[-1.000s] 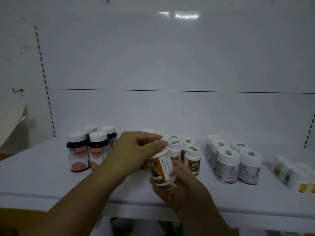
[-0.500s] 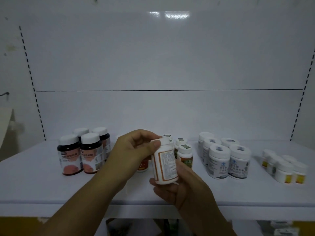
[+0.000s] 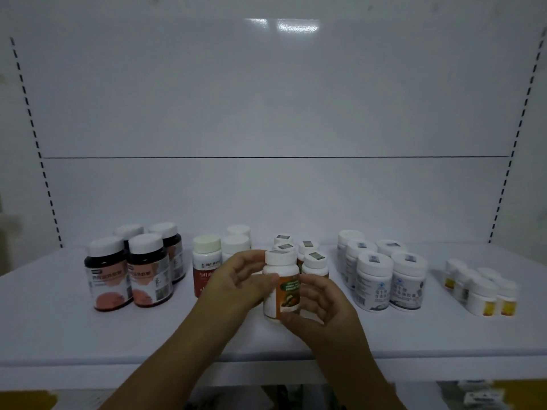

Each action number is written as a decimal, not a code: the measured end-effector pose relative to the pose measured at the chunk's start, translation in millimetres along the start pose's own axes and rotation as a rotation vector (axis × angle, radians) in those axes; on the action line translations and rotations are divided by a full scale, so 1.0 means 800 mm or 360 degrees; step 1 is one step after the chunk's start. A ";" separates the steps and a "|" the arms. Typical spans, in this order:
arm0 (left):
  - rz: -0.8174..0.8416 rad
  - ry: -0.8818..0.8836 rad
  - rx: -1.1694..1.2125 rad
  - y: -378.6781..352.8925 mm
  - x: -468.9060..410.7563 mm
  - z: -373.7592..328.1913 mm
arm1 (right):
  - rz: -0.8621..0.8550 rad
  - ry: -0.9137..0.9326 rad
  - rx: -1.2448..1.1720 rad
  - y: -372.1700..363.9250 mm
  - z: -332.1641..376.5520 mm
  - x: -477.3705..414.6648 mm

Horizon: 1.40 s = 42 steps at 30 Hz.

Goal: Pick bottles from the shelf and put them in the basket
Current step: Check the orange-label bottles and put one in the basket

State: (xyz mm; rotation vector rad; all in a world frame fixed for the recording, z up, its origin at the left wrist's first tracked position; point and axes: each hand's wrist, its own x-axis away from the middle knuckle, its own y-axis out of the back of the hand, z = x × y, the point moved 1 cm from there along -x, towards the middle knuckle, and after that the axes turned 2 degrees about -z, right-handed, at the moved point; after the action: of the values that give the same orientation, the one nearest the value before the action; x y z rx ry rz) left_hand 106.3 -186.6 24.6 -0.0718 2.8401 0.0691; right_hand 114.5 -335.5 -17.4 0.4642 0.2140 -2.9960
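On the shelf [image 3: 74, 335], jars [image 3: 108, 273] stand left of the nearest bottle [image 3: 281, 285], more bottles [image 3: 315, 261] just behind it, tubs [image 3: 374, 279] to its right, pots [image 3: 481, 294] farthest right.

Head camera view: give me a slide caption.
Left hand and right hand hold an orange-labelled bottle upright at the shelf.

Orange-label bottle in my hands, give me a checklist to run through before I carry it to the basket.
1. Grip: left hand and right hand both hold the orange-label bottle: ok.
2. Bottle upright: ok.
3. White cap on: ok.
4. Bottle lifted off the shelf: cannot tell.
5. Matching bottles behind it standing undisturbed: ok.
6. Basket position known: cannot tell, it is not in view.
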 end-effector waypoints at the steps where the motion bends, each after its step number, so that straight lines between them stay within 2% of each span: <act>1: 0.0047 0.0012 -0.0048 -0.004 0.000 0.006 | -0.0048 0.0042 0.0061 -0.001 -0.002 0.000; 3: 0.0062 0.0009 -0.0174 -0.012 0.000 0.016 | -0.0094 0.0201 0.0345 -0.003 -0.004 0.000; 6: -0.0079 -0.0030 -0.0245 -0.012 -0.008 0.027 | -0.0003 0.0533 0.0906 0.002 0.002 -0.005; 9: -0.0125 -0.0018 -0.0323 -0.015 -0.025 0.038 | -0.0204 0.0769 0.1123 0.022 0.025 -0.030; 11: -0.0140 0.0028 -0.0396 -0.024 -0.033 0.047 | -0.0362 0.0699 0.1198 0.031 0.044 -0.058; 13: -0.0175 0.0045 -0.0485 -0.034 -0.040 0.056 | -0.0361 0.0509 0.1380 0.033 0.053 -0.095; 17: -0.0264 0.0024 -0.0593 -0.041 -0.045 0.066 | -0.0075 0.0126 0.1765 0.031 0.057 -0.162; 21: -0.0213 0.0056 -0.0633 -0.041 -0.049 0.068 | 0.0285 -0.0112 0.2155 0.022 0.064 -0.198; 24: -0.0227 0.0005 -0.0661 -0.039 -0.049 0.065 | 0.0389 -0.0223 0.2115 0.015 0.060 -0.208; 27: -0.0213 0.0000 -0.0761 -0.038 -0.048 0.064 | 0.0375 -0.0168 0.2113 0.014 0.056 -0.208; 32: -0.0176 -0.0009 -0.0723 -0.036 -0.040 0.052 | -0.0100 0.0107 0.1905 0.030 0.072 -0.210; 37: -0.0340 -0.0188 -0.0482 -0.035 -0.027 0.035 | -0.0436 0.0406 0.1467 0.042 0.122 -0.187; 40: -0.0478 -0.0259 -0.0306 -0.034 -0.021 0.031 | -0.0287 0.0401 0.1056 0.037 0.147 -0.160; 42: -0.0510 -0.0091 0.0093 -0.037 -0.013 0.019 | -0.0066 0.0323 0.0901 0.027 0.157 -0.140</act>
State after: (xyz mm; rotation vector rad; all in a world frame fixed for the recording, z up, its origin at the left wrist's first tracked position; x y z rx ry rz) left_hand 122.5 -215.2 12.2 -0.5008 2.7330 -0.0795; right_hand 186.8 -367.3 132.7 0.8174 -0.6343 -3.0102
